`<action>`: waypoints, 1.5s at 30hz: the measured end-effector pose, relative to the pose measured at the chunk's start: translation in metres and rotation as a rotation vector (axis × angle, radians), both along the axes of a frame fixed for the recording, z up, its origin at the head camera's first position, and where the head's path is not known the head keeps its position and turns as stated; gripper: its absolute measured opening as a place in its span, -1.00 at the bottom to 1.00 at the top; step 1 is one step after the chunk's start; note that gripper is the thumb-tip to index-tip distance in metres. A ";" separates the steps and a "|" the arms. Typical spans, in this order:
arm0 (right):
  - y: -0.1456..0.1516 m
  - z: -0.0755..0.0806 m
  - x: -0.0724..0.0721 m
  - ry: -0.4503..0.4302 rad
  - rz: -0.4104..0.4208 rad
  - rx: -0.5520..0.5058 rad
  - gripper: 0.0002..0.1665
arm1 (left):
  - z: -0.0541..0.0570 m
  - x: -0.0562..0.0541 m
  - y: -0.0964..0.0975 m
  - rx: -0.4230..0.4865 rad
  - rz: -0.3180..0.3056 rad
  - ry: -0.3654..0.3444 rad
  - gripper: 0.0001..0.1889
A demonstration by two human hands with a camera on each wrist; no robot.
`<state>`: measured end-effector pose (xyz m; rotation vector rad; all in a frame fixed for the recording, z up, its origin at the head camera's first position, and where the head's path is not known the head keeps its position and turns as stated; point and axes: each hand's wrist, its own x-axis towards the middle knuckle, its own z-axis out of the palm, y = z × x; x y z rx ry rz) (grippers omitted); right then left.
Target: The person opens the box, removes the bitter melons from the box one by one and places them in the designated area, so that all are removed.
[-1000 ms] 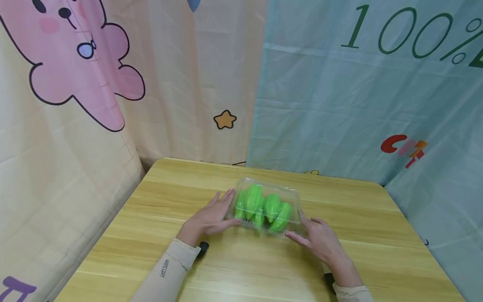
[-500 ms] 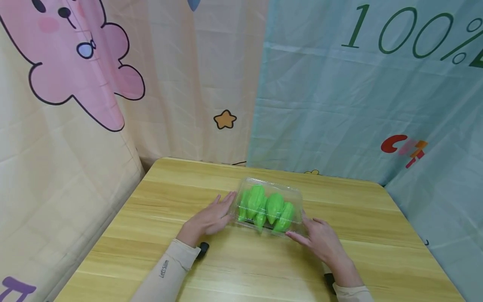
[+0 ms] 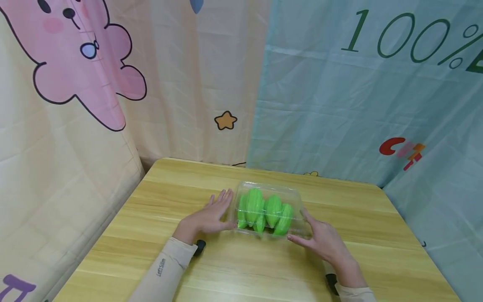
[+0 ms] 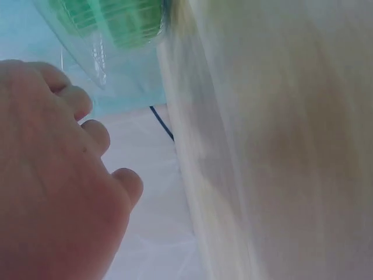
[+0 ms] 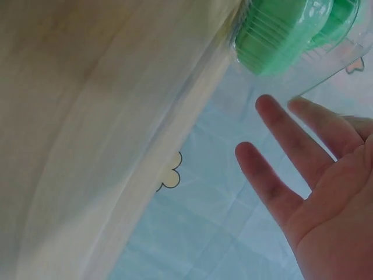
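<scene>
A clear plastic clamshell box (image 3: 295, 197) lies on the table with several green ridged fruits (image 3: 273, 208) inside, shaped like star fruit. At the box's left side is my left hand (image 3: 205, 218), fingers spread and pointing away from me, thumb close to the front left corner. My right hand (image 3: 326, 240) is at the opposite side, its index finger along the right edge and its thumb near the front right corner. In the right wrist view, straight fingers (image 5: 271, 181) reach towards the box rim. The left wrist view shows the hand (image 4: 58, 175) beside the box's clear edge.
The wooden table (image 3: 151, 235) runs back to a printed curtain (image 3: 320, 105) behind it, with another cloth on the left. A black item (image 3: 199, 247) shows under the left wrist and another black item (image 3: 331, 283) under the right wrist.
The box has first slid slightly right, then back a little left and nearer to me, turning a bit straighter. My left thumb has tucked in and then stretched out again.
</scene>
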<state>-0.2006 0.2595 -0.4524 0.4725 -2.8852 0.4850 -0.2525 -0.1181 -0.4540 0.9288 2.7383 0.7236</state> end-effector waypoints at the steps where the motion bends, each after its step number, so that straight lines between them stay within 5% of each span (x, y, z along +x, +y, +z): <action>1: 0.001 0.000 0.000 -0.005 0.001 -0.022 0.30 | 0.000 0.000 0.000 0.002 -0.006 -0.011 0.13; 7: 0.006 -0.006 0.001 -0.076 0.003 -0.169 0.35 | -0.002 -0.001 0.000 -0.008 -0.019 -0.040 0.22; 12: 0.007 -0.009 0.000 -0.093 0.026 -0.225 0.33 | -0.007 -0.003 0.003 0.018 -0.050 0.004 0.22; 16: 0.006 -0.007 0.001 -0.103 0.028 -0.235 0.29 | -0.009 -0.004 0.005 0.022 -0.055 0.045 0.29; 32: 0.004 0.007 -0.004 -0.096 0.063 -0.246 0.23 | -0.007 -0.001 0.004 0.058 -0.038 0.002 0.42; 45: -0.010 0.029 -0.020 -0.110 0.123 -0.363 0.15 | -0.007 -0.001 0.005 0.060 -0.059 0.013 0.41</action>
